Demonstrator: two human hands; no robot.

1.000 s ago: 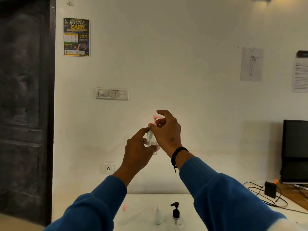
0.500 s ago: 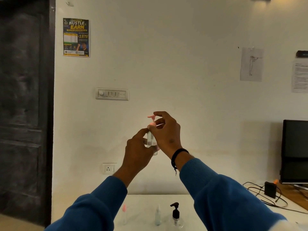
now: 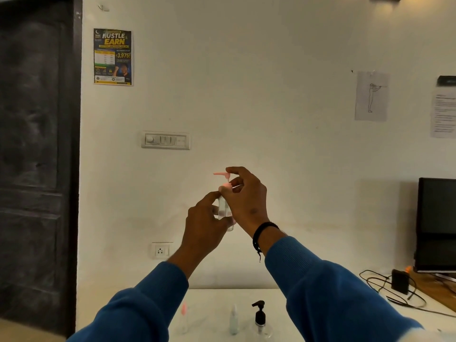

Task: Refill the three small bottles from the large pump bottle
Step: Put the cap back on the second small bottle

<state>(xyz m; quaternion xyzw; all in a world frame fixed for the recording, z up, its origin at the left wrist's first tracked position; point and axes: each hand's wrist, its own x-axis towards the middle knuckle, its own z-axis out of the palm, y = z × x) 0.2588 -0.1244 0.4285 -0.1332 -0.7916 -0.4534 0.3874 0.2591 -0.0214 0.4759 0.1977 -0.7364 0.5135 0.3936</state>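
My left hand (image 3: 204,222) grips a small clear bottle (image 3: 224,210) held up in front of the wall. My right hand (image 3: 245,198) pinches its pink pump top (image 3: 223,177), whose spout points left above my fingers. On the white table (image 3: 212,307) below stand a small bottle with a pink top (image 3: 183,317), a small clear bottle (image 3: 233,319) and the large pump bottle with a black pump (image 3: 259,317). My sleeves hide part of the table.
A black monitor (image 3: 436,225) stands at the right on a wooden surface, with a black adapter (image 3: 399,281) and cables (image 3: 385,290) beside it. A switch panel (image 3: 165,140) and a socket (image 3: 161,250) are on the wall. A dark door (image 3: 37,156) is at left.
The pink pump top has turned between my right fingers and its spout now sticks out to the left. My left hand keeps the bottle in the same place.
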